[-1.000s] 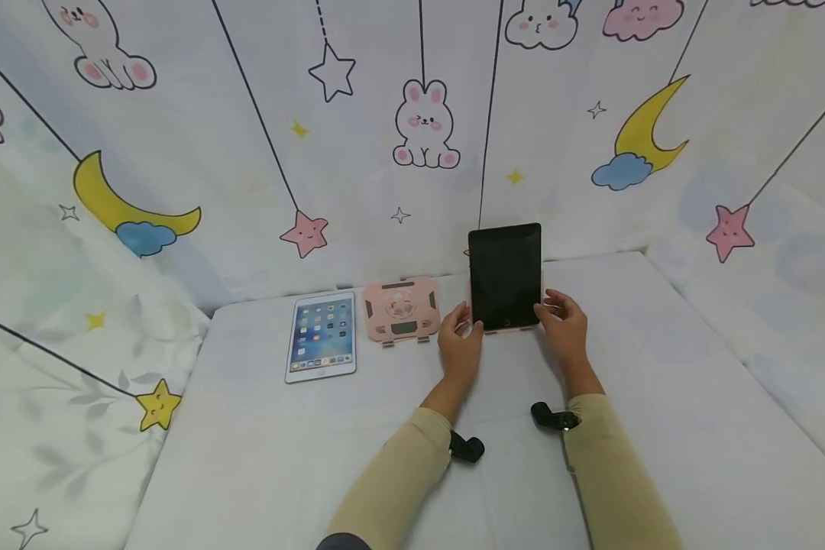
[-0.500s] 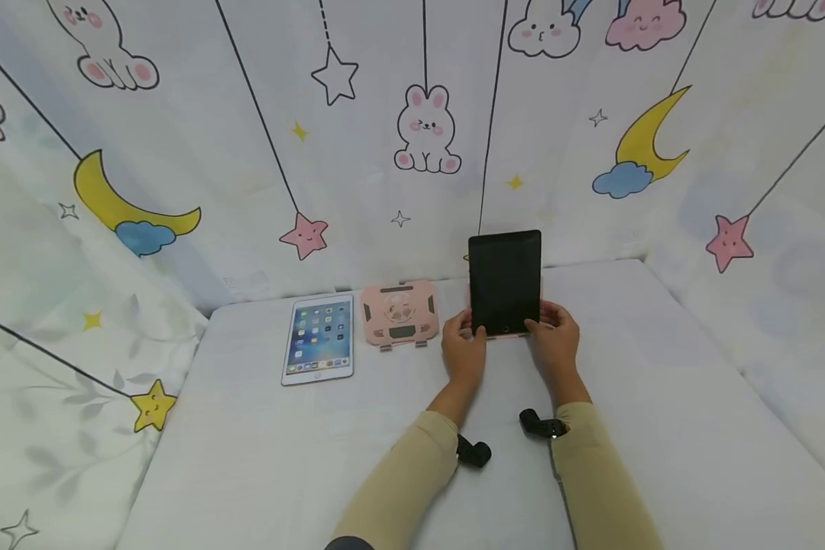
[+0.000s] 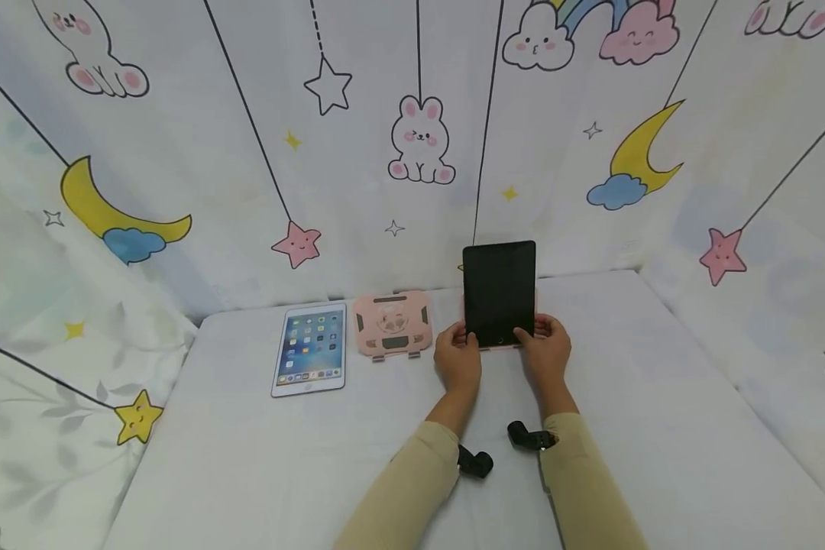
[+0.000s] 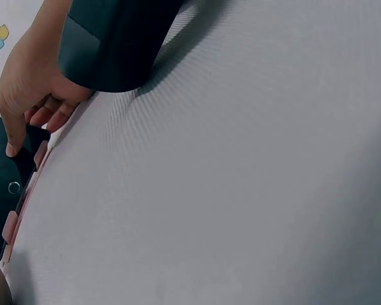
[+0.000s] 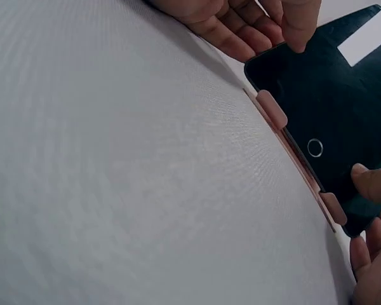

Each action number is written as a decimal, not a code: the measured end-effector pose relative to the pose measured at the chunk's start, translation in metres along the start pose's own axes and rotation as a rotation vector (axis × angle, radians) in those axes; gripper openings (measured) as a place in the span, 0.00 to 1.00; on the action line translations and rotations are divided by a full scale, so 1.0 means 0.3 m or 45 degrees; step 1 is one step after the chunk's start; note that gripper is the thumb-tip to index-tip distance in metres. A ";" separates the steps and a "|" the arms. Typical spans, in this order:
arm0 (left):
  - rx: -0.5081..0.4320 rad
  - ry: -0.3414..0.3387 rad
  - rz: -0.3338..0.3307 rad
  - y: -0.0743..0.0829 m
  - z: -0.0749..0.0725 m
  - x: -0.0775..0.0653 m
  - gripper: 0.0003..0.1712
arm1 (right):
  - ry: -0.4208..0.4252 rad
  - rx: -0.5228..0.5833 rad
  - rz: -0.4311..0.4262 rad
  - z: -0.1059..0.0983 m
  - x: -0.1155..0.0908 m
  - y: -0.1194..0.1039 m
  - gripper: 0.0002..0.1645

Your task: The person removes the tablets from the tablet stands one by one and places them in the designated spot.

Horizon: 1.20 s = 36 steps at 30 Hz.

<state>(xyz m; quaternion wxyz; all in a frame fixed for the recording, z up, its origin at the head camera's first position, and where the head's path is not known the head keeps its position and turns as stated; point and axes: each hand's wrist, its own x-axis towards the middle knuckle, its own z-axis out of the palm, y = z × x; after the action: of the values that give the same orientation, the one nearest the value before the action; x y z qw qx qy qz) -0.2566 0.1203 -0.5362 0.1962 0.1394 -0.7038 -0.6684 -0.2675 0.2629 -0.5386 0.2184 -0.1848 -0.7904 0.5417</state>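
A black tablet (image 3: pixel 499 290) with a dark screen leans back on a pink stand, whose two pink clips (image 5: pixel 272 109) hook over its lower edge. My left hand (image 3: pixel 458 359) pinches its lower left corner, thumb on the front and fingers curled at the edge. At the lower right, my right hand (image 3: pixel 548 355) holds it likewise, the thumb (image 5: pixel 371 183) pressing the glass beside the round home button (image 5: pixel 315 148). Most of the stand is hidden behind the tablet. In the left wrist view, the right hand (image 4: pixel 35 82) shows at the upper left.
Left of the hands lies a pink case-like stand (image 3: pixel 393 325) with grey pads. Further left is a white tablet (image 3: pixel 309 349) showing app icons. All are on a white-covered table (image 3: pixel 357 466) near its back edge, before a printed curtain (image 3: pixel 357 183).
My right hand has moved left and inward, its thumb sliding onto the tablet's front. The left thumb has come onto the front too. The head view has tilted slightly up.
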 end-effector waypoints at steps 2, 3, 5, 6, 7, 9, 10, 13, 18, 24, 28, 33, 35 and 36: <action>-0.026 -0.002 -0.005 -0.004 -0.004 0.003 0.12 | -0.011 0.012 0.002 0.001 -0.002 0.000 0.28; -0.034 -0.006 -0.003 -0.006 -0.006 0.004 0.12 | -0.014 0.017 0.001 0.001 -0.003 -0.001 0.28; -0.048 -0.011 0.007 -0.010 -0.008 0.007 0.11 | -0.024 0.034 0.003 0.000 -0.003 -0.001 0.28; -0.050 -0.012 0.016 -0.011 -0.009 0.009 0.12 | -0.034 0.044 -0.001 -0.001 -0.003 -0.002 0.28; -0.052 -0.012 0.024 -0.012 -0.009 0.009 0.12 | -0.040 0.049 -0.001 -0.004 -0.003 -0.001 0.28; -0.058 -0.011 0.034 -0.012 -0.011 0.008 0.13 | -0.061 0.068 -0.003 -0.011 -0.005 0.000 0.28; -0.064 -0.011 0.038 -0.012 -0.013 0.009 0.13 | -0.072 0.080 -0.004 -0.014 -0.005 0.000 0.28; -0.078 -0.019 0.051 -0.008 -0.018 0.008 0.13 | -0.104 0.120 -0.003 -0.025 -0.005 -0.001 0.28; -0.120 -0.086 0.031 -0.002 -0.022 0.012 0.14 | -0.117 0.213 -0.010 -0.047 0.002 0.000 0.26; -0.167 -0.156 -0.033 0.013 -0.011 0.018 0.16 | -0.126 0.296 -0.032 -0.071 0.019 0.001 0.27; -0.209 -0.194 -0.052 0.039 -0.006 0.005 0.16 | -0.128 0.308 -0.015 -0.097 0.019 -0.005 0.29; -0.273 -0.234 -0.017 0.092 0.023 -0.016 0.15 | -0.113 0.497 0.042 -0.162 0.037 -0.023 0.32; -0.287 -0.257 -0.004 0.115 0.040 -0.023 0.16 | -0.097 0.578 0.073 -0.194 0.049 -0.038 0.32; -0.294 -0.274 0.004 0.126 0.049 -0.027 0.16 | -0.089 0.613 0.089 -0.210 0.054 -0.048 0.33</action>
<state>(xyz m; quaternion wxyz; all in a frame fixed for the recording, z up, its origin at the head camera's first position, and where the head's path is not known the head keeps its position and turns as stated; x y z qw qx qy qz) -0.2538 0.1395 -0.4997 0.1353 0.0425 -0.6394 -0.7557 -0.2474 0.3154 -0.5027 0.2097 -0.1358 -0.6386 0.7278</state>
